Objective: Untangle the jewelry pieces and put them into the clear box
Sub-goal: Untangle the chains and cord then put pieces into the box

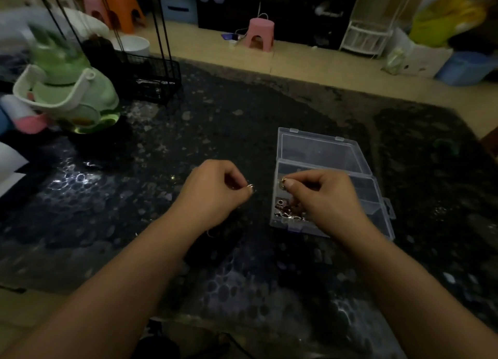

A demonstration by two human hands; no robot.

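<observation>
A clear plastic box (376, 197) stands open on the dark table, its lid (320, 150) tipped back. Several small metal jewelry pieces (288, 213) lie in its near left corner. My right hand (326, 197) hovers over the box's left side, its fingertips pinched on a small gold piece (283, 181). Just left of the box, my left hand (215, 194) pinches a small silvery ring-like piece (250, 186) between thumb and forefinger. A thin chain end (208, 233) seems to hang below the left wrist, too dim to be sure.
The table (161, 224) has a dark, shiny, speckled top. A green and white pot-like object (70, 94) and a black wire rack (151, 81) stand at the far left. White paper (9, 167) lies at the left edge. Stools and bins stand on the floor beyond.
</observation>
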